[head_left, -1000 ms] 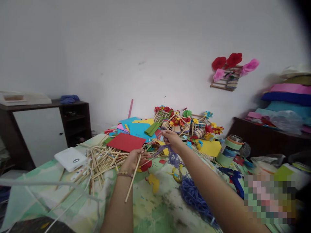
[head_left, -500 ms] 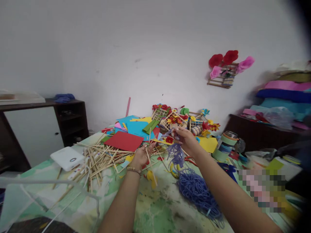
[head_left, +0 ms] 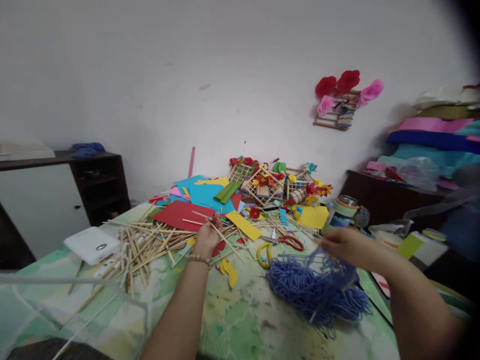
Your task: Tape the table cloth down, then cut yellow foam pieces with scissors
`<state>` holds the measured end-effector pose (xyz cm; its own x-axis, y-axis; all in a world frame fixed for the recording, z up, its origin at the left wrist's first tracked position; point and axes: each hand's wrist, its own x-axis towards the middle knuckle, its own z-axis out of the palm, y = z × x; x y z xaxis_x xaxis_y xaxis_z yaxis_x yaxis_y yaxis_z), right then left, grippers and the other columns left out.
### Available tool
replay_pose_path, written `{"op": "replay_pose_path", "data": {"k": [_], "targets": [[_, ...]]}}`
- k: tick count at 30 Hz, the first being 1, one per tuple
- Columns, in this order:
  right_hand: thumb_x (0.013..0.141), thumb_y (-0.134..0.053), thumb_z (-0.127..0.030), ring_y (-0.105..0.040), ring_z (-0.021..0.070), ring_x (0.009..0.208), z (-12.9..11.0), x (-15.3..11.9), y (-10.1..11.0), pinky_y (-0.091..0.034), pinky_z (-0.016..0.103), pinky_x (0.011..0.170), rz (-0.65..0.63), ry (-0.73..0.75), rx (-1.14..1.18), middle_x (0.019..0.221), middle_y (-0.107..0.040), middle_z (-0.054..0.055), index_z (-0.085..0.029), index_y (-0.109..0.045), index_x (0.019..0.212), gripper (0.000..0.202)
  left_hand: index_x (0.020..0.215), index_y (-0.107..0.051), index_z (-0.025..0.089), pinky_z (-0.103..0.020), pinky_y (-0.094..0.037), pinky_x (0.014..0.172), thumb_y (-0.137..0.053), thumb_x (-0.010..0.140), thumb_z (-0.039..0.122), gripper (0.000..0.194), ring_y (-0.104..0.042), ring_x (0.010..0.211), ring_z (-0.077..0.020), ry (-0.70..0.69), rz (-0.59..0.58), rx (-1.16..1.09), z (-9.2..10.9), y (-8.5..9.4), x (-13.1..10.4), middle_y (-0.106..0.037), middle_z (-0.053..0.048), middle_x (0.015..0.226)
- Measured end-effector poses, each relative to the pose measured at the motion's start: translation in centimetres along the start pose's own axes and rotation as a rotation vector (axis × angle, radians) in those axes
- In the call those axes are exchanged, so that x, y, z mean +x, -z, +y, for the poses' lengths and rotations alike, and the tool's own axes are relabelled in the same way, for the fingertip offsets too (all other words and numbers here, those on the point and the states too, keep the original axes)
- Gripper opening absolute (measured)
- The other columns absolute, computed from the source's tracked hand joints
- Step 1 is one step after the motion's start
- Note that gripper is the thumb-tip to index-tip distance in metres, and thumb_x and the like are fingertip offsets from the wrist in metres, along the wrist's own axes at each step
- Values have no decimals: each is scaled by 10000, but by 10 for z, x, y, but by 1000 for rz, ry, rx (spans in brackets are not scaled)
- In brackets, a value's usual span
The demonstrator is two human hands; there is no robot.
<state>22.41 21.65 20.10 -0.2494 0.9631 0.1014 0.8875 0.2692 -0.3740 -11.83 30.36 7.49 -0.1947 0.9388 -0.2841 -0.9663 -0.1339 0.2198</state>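
Note:
My left hand [head_left: 208, 235] is closed on thin wooden sticks [head_left: 227, 241] that cross near the fingers, over the front of the stick pile. Off to the right, my right hand [head_left: 339, 243] pinches a loose tangle of blue-purple yarn [head_left: 333, 270], slightly blurred. Below it lies the big skein of the same yarn [head_left: 300, 290] on the green patterned tablecloth [head_left: 240, 325]. Red-handled scissors [head_left: 290, 243] and a yellow ring-shaped piece [head_left: 264, 255] lie between the hands. A yellow paper strip [head_left: 243, 226] rests just beyond my left hand.
Many loose sticks [head_left: 138, 250] cover the left side, near a white box-like device [head_left: 92, 245]. Red card [head_left: 183, 215] and blue paper [head_left: 210, 199] lie behind. Stick frames with paper flowers [head_left: 262, 185] stand by the wall. A flask [head_left: 342, 212] is at the right.
My right hand has moved away from my left, rightward and down, carrying the yarn tangle to above the skein. My left hand keeps its sticks. The scissors now show fully.

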Motion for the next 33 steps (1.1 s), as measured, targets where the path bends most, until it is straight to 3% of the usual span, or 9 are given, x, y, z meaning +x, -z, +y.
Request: {"op": "replay_pose_path", "data": {"k": [4,7,10,12,14,17,23,28,33], "targets": [[750,-633,-462,-638,252,824,-21,-11,-30,-445,316,687,-50,129,-190,936,-705,121,-212,-719,894,302,620,-475,140,-151,-531,549,-305,978,147,396,-613,583,-71,-154,-44,-22,2,-3,-3,-568,-11,599],[822,-576,-436,-609,272,1027,-61,0,-66,-438,363,878,-87,267,-101,1139,-660,125,-208,-679,1090,366,611,-476,147,-158,-534,621,-298,984,154,413,-619,611,-61,-247,-88,20,1,-5,-8,-574,0,590],[771,-666,-366,-521,296,1167,-88,29,-109,-386,380,958,10,365,-57,1293,-564,148,-172,-555,1279,555,627,-501,151,-240,-546,789,-304,973,118,399,-639,687,-68,-306,-150,140,-6,-8,-15,-593,1,617],[743,-696,-294,-536,286,1124,-89,52,-135,-386,357,924,52,379,2,1233,-602,137,-183,-583,1231,513,660,-535,155,-294,-527,872,-348,954,106,352,-650,759,-81,-332,-195,273,-13,-9,-20,-615,-1,661],[833,-581,-259,-613,227,880,-80,72,-157,-415,300,777,40,303,84,919,-696,91,-189,-685,930,159,726,-586,159,-313,-505,909,-435,923,125,251,-653,830,-97,-348,-233,456,-18,-9,-24,-649,-10,744],[903,-429,-223,-599,192,763,-56,90,-179,-399,267,698,91,227,149,787,-673,82,-172,-636,745,266,887,-657,156,-340,-497,892,-595,835,200,92,-654,881,-152,-345,-250,835,-16,-3,-27,-686,-46,857],[907,-381,-259,-579,198,740,-22,92,-204,-404,269,671,204,156,303,785,-643,92,-162,-559,780,239,676,-657,125,-473,-359,1000,-728,574,98,127,-535,1146,-369,-430,77,1622,23,24,-28,-692,-174,921],[916,-377,-322,-565,179,664,-13,95,-213,-398,258,625,217,122,415,709,-627,50,-185,-538,757,265,697,-665,115,-575,-286,1003,-627,626,96,82,-417,1258,-451,-507,352,1971,46,42,-26,-632,-273,1096],[896,-421,-292,-552,176,673,-12,96,-214,-383,263,633,198,125,452,722,-627,48,-187,-550,742,227,698,-670,127,-520,-394,899,-591,668,157,90,-556,1119,-419,-535,315,1992,46,56,-14,-673,-275,918]]}}
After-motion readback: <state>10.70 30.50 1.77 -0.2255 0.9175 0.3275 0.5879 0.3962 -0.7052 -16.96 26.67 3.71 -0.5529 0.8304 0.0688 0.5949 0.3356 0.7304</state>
